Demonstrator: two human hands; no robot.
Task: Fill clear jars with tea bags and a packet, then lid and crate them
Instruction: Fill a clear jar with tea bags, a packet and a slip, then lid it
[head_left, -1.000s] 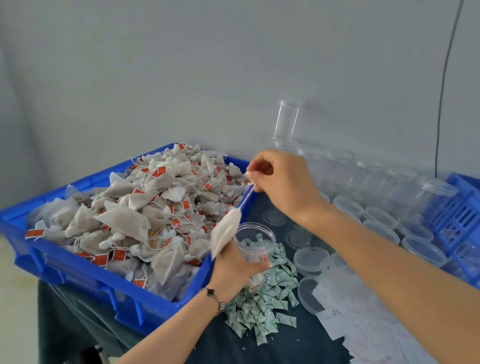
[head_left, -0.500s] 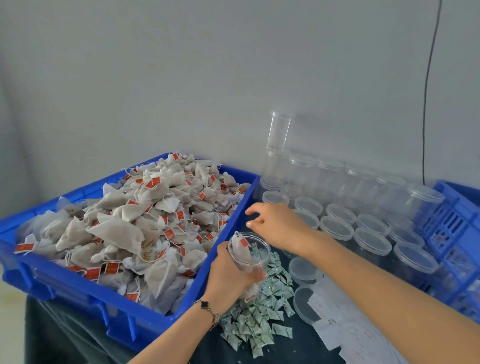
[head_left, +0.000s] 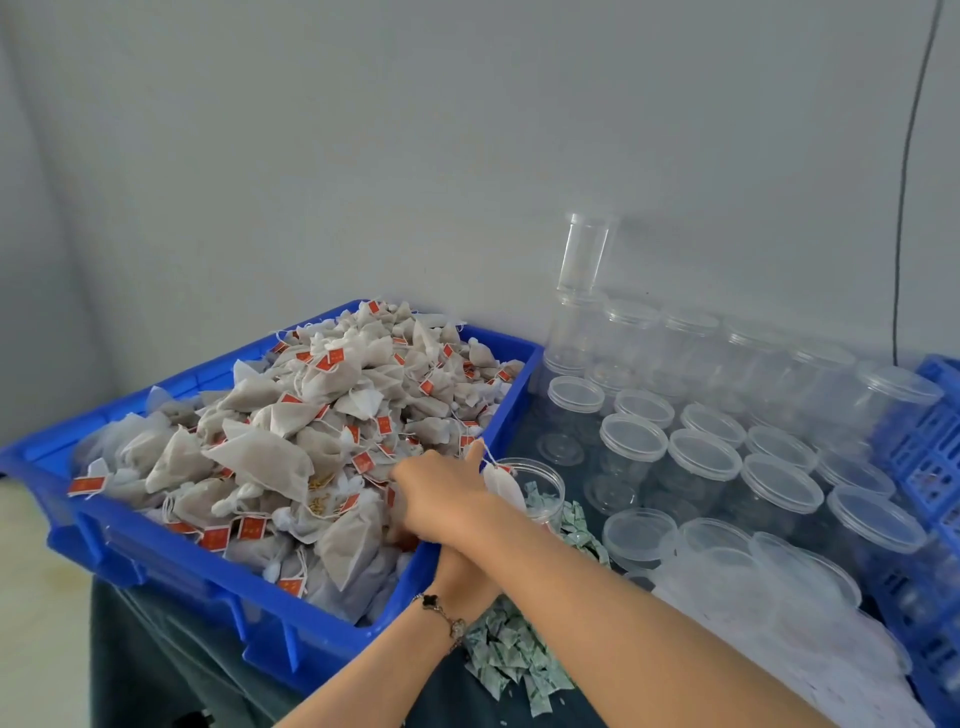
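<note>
Jar (head_left: 540, 486), open-topped, sits just right of the blue bin's (head_left: 322, 631) right wall, with one tea bag (head_left: 501, 486) poking above its rim; that bag hung from the right hand a second ago. Left hand (head_left: 465, 571) is mostly hidden under the right forearm below the jar, grip cannot be told; earlier it clearly held the jar. Right hand (head_left: 441, 493) has moved from over the jar leftward into the bin, fingers down among the tea bags (head_left: 270, 447), curl hidden, thumb up. Green packets (head_left: 511, 654) lie heaped in front of the jar. Lidded jars (head_left: 701, 462) stand in rows to the right, near a blue crate (head_left: 930, 447). Loose lids (head_left: 641, 535) lie right of the packets.
</note>
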